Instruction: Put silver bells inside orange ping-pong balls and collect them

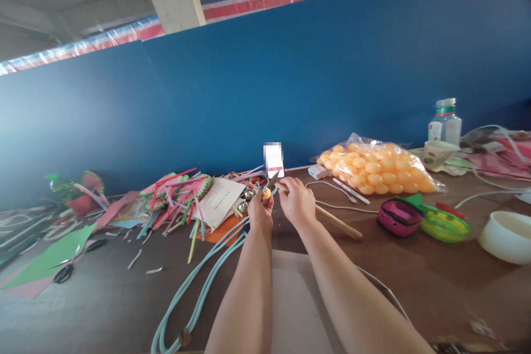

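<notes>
My left hand (260,213) is closed around a small yellow ball (266,193), held up at its fingertips. My right hand (296,199) grips a long wooden-handled tool (338,221); the handle appears to run through the fist and out behind it. A pointed metal blade (273,178) shows at the front, close to the ball. I cannot tell whether the blade touches it. Shiny silver balls (249,194) lie just left of my left hand. Behind both hands a phone (274,160) with a lit screen stands upright against the blue partition.
Left are striped straws (176,199), a white paper (219,199), scissors (68,265) and green paper (50,257). Pale blue tubing (188,287) loops in front. Right are a bag of orange balls (377,168), a purple case (400,218), a white bowl (508,238) and a bottle (446,124).
</notes>
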### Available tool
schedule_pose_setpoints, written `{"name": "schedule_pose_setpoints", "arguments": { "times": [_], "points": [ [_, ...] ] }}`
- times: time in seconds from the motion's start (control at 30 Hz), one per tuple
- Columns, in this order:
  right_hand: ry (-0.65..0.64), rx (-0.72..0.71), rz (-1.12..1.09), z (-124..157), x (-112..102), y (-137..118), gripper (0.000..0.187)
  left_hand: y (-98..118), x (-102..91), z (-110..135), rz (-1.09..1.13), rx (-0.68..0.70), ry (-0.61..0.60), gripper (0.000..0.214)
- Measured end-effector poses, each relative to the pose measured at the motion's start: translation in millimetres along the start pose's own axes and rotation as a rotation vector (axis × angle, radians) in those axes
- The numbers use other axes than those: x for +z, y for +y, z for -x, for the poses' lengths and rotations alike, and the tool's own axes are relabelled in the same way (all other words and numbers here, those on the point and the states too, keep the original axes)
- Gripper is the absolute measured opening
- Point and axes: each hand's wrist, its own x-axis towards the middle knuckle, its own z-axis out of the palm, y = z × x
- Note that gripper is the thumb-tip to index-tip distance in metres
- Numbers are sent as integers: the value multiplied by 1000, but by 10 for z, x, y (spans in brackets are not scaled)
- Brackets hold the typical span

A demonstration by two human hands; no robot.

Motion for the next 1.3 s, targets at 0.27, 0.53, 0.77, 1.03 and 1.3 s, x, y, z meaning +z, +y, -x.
{"name": "schedule_pose_setpoints", "arguments": {
  "times": [0.27, 0.53, 0.77, 1.03, 1.3],
  "points": [
    [-19, -28, 4, 10, -12, -16, 25, -18, -18, -36, 4, 13, -2, 10],
    [-24, -40, 10, 18, 10, -14, 26, -15, -19, -38, -23, 7, 10, 9],
    [-52, -41, 8, 18, 14, -21, 24, -21, -25, -42, -47, 4, 20, 9],
    [-92, -35, 30, 17, 6, -28, 25, -55, -46, -88, -56, 11, 22, 9],
    [-117, -33, 33, 15, 15, -24, 24, -61, -48, -91, -80, 3, 36, 10]
  ]
}}
